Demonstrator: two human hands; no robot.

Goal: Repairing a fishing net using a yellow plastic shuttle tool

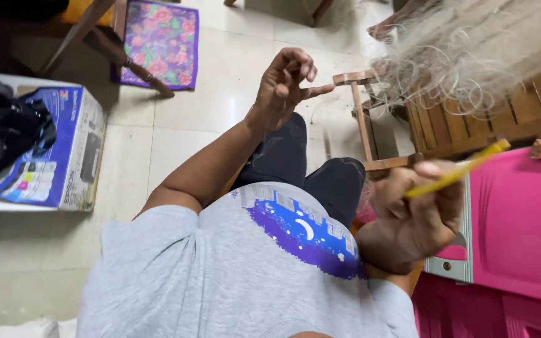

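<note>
The yellow stick (455,170) lay right across the fingers of the right hand (417,209). It poked up and away past the fingertips, toward the pink plastic thing (521,225) just beside that hand. The right hand was curled nearly shut around the low end of the stick, with the thumb pressed on top. The hand sat low, close to the person's tummy, with the wrist bent in.

The wooden frame (363,119) stood between the two hands. Its top bar was at the fingertips of the left hand (283,84), and its bottom bar was just above the right hand. The left hand was lifted up and out in front, the arm stretched long from the shoulder. Its fingers were bent in together, and one finger pointed out and touched the end of the top bar. I could not tell if it pinched a thread.

A big fluffy bunch of pale thread or net (464,56) hung past the frame, on the far side from the left hand. A wooden slatted bench (464,125) was under it.

The person wore a grey shirt (233,275) with a blue and purple picture, and dark trousers (289,156). Well away from the left hand, a blue and white box (57,156) sat on the pale tiled floor (208,100). A flowery purple cloth (161,40) lay farther off.
</note>
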